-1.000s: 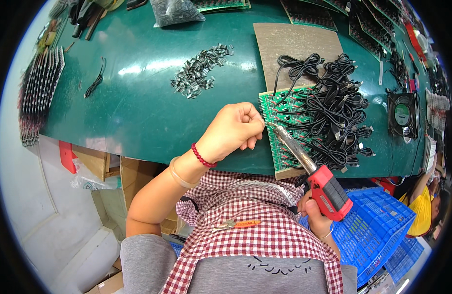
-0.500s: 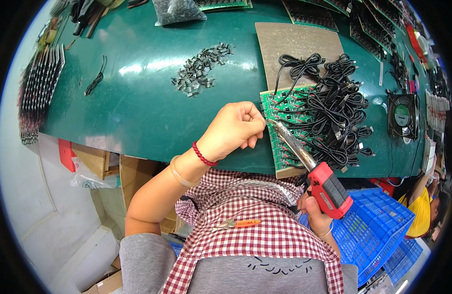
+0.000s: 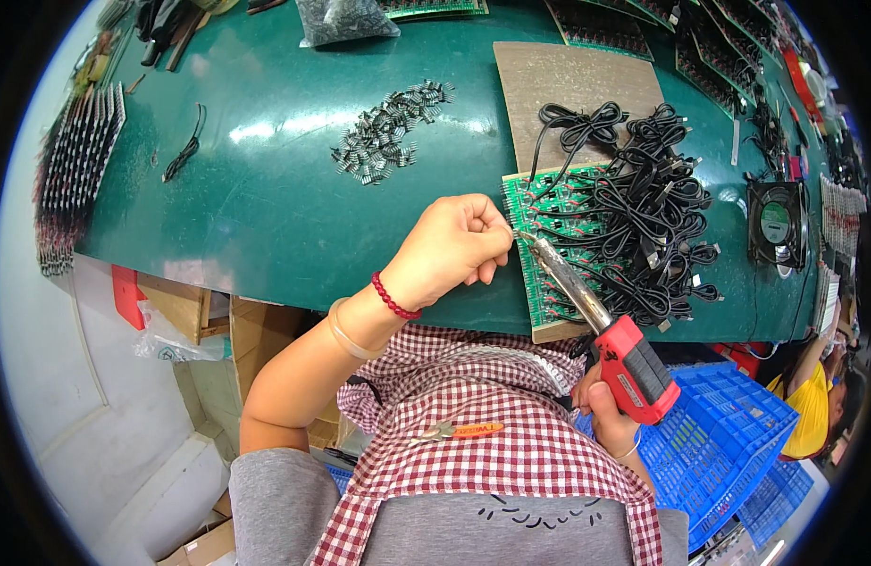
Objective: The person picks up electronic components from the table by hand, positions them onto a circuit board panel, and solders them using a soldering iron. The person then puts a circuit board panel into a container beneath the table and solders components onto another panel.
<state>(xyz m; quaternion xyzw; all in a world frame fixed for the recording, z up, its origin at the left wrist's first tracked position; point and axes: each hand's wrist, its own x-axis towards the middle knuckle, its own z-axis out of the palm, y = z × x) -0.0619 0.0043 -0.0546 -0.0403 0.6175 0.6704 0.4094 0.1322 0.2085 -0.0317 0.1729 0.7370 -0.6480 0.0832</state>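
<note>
Circuit board (image 3: pixel 549 222), the green one, sits on a brown backing board (image 3: pixel 577 80) at the near edge of the counter (image 3: pixel 266 208), right under my left fingers (image 3: pixel 487 231). I've got the left hand (image 3: pixel 450 247) curled nearly shut, fingertips pinched at the board's left edge. Probably feeding something thin like solder, but it's too small to tell what, if anything, is in there. The soldering iron (image 3: pixel 596 325) comes in from the lower right with its tip just beside those fingertips, so both meet at one spot on the board. My right hand (image 3: pixel 605 415) is wrapped tight round the red handle, low down below the counter edge, which keeps it well off the hot end. Just right of the fingers, a heap of black cables (image 3: pixel 657 212) covers the rest of the board. A pile of small dark parts (image 3: pixel 388 132) lies farther back on the counter.
</note>
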